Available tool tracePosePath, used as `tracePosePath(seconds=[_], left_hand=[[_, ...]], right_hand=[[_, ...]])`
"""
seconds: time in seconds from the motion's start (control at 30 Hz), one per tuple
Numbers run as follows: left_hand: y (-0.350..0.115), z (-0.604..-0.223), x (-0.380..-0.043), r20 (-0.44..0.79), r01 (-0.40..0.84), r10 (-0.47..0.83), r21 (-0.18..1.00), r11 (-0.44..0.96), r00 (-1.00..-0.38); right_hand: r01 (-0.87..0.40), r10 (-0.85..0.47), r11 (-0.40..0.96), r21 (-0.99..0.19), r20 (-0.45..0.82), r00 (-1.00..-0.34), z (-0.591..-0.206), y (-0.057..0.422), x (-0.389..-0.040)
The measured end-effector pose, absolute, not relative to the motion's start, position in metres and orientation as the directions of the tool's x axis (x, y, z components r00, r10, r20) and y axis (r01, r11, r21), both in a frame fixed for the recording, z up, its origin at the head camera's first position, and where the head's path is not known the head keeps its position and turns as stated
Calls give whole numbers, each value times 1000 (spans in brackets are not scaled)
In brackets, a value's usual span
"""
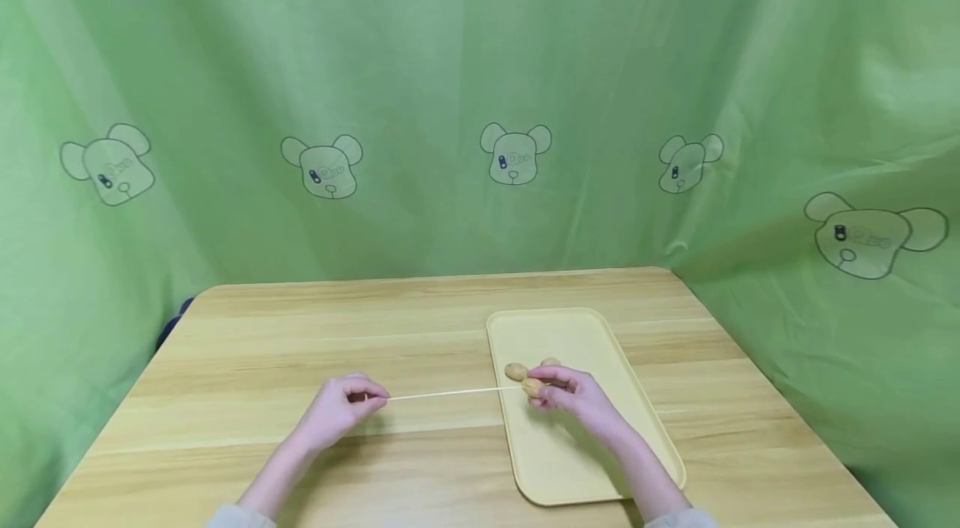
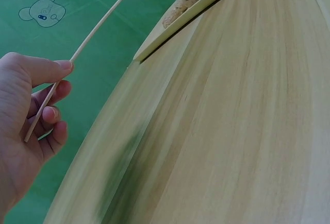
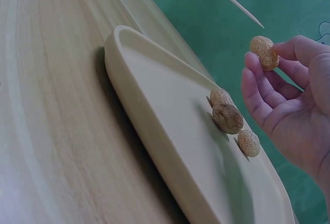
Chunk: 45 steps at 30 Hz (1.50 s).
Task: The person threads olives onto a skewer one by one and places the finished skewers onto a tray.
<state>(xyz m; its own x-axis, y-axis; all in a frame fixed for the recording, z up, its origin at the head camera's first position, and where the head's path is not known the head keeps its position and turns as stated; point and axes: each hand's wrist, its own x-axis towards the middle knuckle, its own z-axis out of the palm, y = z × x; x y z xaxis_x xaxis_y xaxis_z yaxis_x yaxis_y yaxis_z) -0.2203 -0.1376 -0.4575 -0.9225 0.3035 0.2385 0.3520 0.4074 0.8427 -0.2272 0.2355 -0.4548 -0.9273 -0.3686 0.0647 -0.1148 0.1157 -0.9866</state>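
My left hand [image 1: 341,410] pinches a thin wooden skewer [image 1: 450,392] between thumb and fingers; its rear end lies against the palm in the left wrist view. The skewer points right, across to my right hand [image 1: 588,405]. Between right thumb and fingertips is a small, wrinkled, light-brown potato [image 3: 263,52], held above the tray. In the right wrist view the skewer's sharp tip [image 3: 260,24] appears close to this potato but apart from it. Below, three similar potatoes [image 3: 227,119] lie together on the beige tray [image 1: 566,461], one darker than the others.
The tray sits on the right half of a light wood-grain table [image 1: 300,320]. Behind and beside the table hangs a green curtain [image 1: 420,53] printed with bear faces. A dark object [image 1: 174,323] shows past the table's left edge.
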Motion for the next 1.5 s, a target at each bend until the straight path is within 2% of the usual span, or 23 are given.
tracePosePath(seconds=[0.33, 0.87, 1.5], left_hand=[[-135, -454, -219, 227, 341, 311, 857, 387, -923], [-131, -454, -220, 199, 332, 309, 817, 471, -930], [-133, -453, -220, 220, 349, 321, 832, 431, -921]], right_hand=[[-111, -375, 94, -989, 68, -925, -456, 237, -226], [-99, -362, 76, -992, 65, -930, -459, 237, -226], [-127, -347, -14, -992, 124, -930, -455, 228, -223]])
